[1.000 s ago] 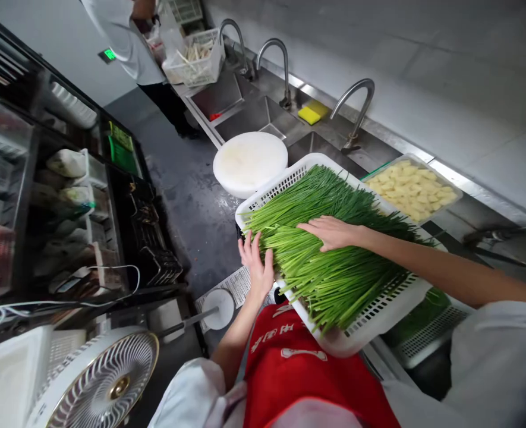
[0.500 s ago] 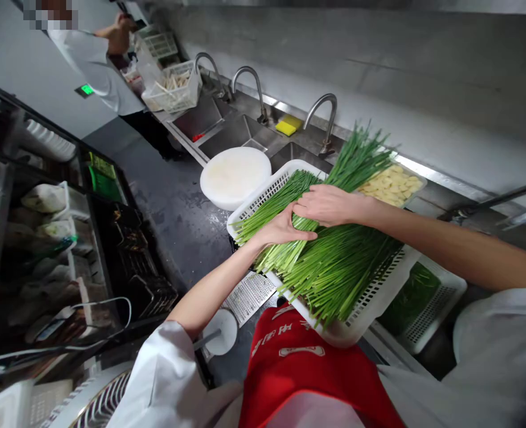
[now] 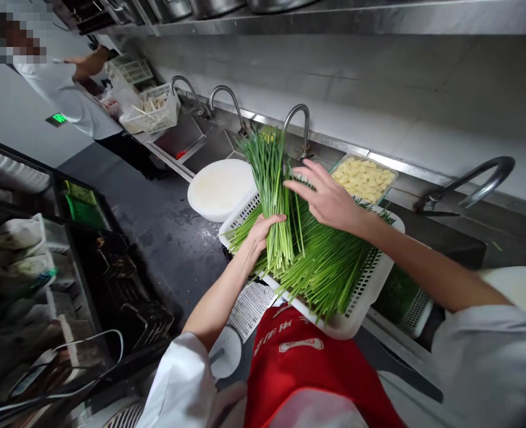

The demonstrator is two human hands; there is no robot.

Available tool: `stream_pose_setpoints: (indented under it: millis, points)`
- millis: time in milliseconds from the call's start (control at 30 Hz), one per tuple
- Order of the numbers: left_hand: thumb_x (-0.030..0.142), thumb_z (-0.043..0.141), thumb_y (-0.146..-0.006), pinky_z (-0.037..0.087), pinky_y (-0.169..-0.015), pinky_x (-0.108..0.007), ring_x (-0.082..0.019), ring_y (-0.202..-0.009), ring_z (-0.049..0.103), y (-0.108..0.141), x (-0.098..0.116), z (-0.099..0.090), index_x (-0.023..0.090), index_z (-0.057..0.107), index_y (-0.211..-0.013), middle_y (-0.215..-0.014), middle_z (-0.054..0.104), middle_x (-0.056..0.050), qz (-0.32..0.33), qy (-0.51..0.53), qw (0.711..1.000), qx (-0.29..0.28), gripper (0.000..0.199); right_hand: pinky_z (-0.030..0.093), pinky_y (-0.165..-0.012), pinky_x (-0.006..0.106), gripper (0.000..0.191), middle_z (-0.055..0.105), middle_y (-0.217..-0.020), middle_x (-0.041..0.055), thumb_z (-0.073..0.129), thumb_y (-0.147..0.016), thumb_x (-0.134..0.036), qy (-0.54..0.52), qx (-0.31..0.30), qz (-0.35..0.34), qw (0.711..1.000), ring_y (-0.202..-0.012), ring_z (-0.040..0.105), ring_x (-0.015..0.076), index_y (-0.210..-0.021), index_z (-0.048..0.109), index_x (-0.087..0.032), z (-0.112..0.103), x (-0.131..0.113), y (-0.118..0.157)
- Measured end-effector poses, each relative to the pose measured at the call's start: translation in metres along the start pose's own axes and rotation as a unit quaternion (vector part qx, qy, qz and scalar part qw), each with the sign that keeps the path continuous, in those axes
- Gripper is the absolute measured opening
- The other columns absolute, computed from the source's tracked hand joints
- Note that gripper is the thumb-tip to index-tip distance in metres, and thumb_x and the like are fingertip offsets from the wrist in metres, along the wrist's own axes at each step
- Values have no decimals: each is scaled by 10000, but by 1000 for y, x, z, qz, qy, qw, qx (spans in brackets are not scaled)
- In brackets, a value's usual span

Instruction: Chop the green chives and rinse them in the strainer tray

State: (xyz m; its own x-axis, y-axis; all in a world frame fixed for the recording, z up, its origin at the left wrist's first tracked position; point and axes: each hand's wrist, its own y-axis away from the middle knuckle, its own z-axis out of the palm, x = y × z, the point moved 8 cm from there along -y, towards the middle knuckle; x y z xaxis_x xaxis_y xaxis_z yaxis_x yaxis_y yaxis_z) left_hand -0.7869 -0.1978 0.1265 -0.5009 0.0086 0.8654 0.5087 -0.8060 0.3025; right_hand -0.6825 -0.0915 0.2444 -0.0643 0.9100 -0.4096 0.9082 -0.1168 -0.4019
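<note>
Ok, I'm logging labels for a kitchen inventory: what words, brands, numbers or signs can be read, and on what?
None can be read clearly.
Red apron: pale characters, too distorted to read.
Lit green sign on the far wall: too small.
Printed sheet near the apron: marks too fine to make out.

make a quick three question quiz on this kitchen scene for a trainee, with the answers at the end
1. Which hand grips the bunch of greens?
2. True or false: the white board is outside the basket.
3. Where are the pale yellow pieces? A) on the board B) beyond the basket, as the wearer sees it C) under the basket

Key:
1. The left hand.
2. True.
3. B.
</note>
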Motion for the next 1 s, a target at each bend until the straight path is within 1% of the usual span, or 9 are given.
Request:
stream_pose_setpoints:
  millis: [100,167,233,333,467,567,667,833,1000]
  points:
    - [279,865,-535,557,-576,-300,-134,-548,619,-3,2,-3,131,644,-810,-669,679,-11,15,20,999,-23,383,441,-1108,577,612,462,-1487,203,378,-1017,-421,-126,90,213,965,-1393,448,344,-1571,284,-178,21,55,38]
    - [300,859,-549,553,-566,-302,-141,-548,625,-2,4,1,115,650,-805,-675,687,-30,24,4,999,-40,378,533,-1005,548,668,602,-1317,240,264,-1027,-545,-286,35,294,911,-1221,608,323,-1543,324,-125,66,68,52]
    - [313,857,-551,547,-559,-309,-144,-533,618,1,4,7,112,653,-817,-657,682,-31,28,-17,998,-48,391,575,-937,520,752,688,-1169,216,226,-999,-663,-423,-12,299,855,-1071,684,295,-1487,414,-122,99,56,49]
    - [294,862,-534,544,-575,-307,-140,-529,610,8,1,20,125,651,-843,-641,674,-13,46,-49,997,-48,410,599,-891,474,775,735,-1062,148,403,-901,-787,-533,21,257,806,-962,709,260,-1326,582,-165,103,23,29]
    - [265,859,-553,567,-669,-303,-157,-648,661,18,6,31,137,671,-899,-741,711,-14,126,-136,982,-21,414,578,-953,410,681,748,-1076,91,787,-667,-690,-562,149,228,781,-1005,701,237,-1114,684,-186,76,-6,10]
    - [287,859,-605,580,-823,-329,-203,-865,712,31,23,46,129,694,-1042,-952,754,-64,222,-201,954,-23,494,539,-1020,393,605,747,-1105,62,863,-609,-576,-536,237,201,785,-1069,683,228,-1048,699,-193,50,-22,12]
    - [304,847,-648,569,-897,-350,-233,-964,715,49,39,77,106,696,-1118,-1064,753,-104,286,-228,928,-65,532,529,-1031,402,523,748,-1074,49,876,-616,-488,-492,283,176,804,-1053,684,223,-1013,701,-195,18,-36,27]
    - [285,810,-696,553,-927,-333,-242,-1008,709,98,41,161,90,711,-1110,-1072,757,-106,340,-269,887,-157,468,570,-955,440,454,740,-970,56,891,-590,-416,-397,344,195,828,-960,687,239,-930,696,-188,-60,-54,94]
    - [334,783,-718,557,-782,-307,-267,-875,717,152,-6,275,109,739,-914,-809,743,-65,356,-379,817,-249,302,576,-918,448,420,726,-953,50,857,-619,-400,-300,428,213,826,-942,680,240,-937,679,-192,-142,-68,221]
